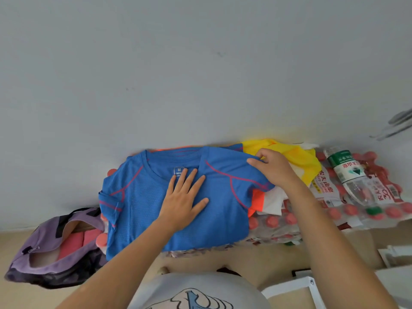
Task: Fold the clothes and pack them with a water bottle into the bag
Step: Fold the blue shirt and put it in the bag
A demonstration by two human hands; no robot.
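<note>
Left hand (184, 198) presses flat, fingers straight, on the blue T-shirt (142, 197); right hand (273, 167) pinches its folded-over right sleeve (229, 168).

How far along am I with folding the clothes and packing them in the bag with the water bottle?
Done: the purple bag lies open with pink folded cloth already inside. In hand: the blue shirt is mid-fold, your left hand pressing it flat while your right hand pinches its sleeve. Left: the yellow garment, the orange and white pieces underneath, and the water bottle, lying outside the bag.
</note>
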